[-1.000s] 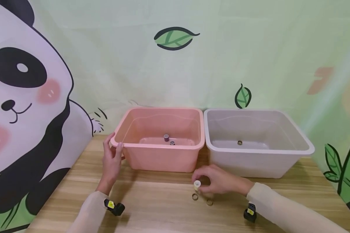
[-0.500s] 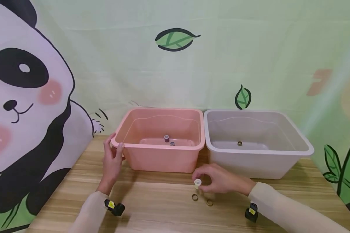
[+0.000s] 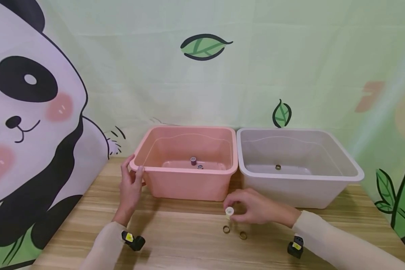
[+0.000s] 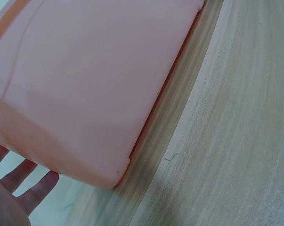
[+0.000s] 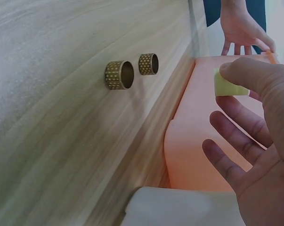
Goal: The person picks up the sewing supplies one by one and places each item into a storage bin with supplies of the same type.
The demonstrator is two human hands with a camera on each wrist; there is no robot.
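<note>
My right hand (image 3: 253,208) pinches a small pale yellow thread spool (image 3: 229,212) between thumb and forefinger, just above the table. Its white end with a central hole faces up; the right wrist view shows the yellow side of the spool (image 5: 231,88), with the other fingers spread below. Two brass ring thimbles with dimpled sides, one nearer (image 5: 113,76) and one farther (image 5: 145,64), lie on the wood close to this hand. My left hand (image 3: 131,189) grips the front left corner of the pink tub (image 3: 189,185), thumb on the front rim, fingers along the side.
Inside the pink tub are two small dark spools, one purple (image 3: 193,161) and one partly hidden (image 3: 200,167). A grey-white tub (image 3: 297,191) stands beside it on the right, with a brass thimble (image 3: 278,167) on its floor. A panda-printed cloth (image 3: 138,75) hangs behind.
The head view has shifted slightly. My right hand and the spool have barely moved, and my left hand keeps its grip on the tub.
</note>
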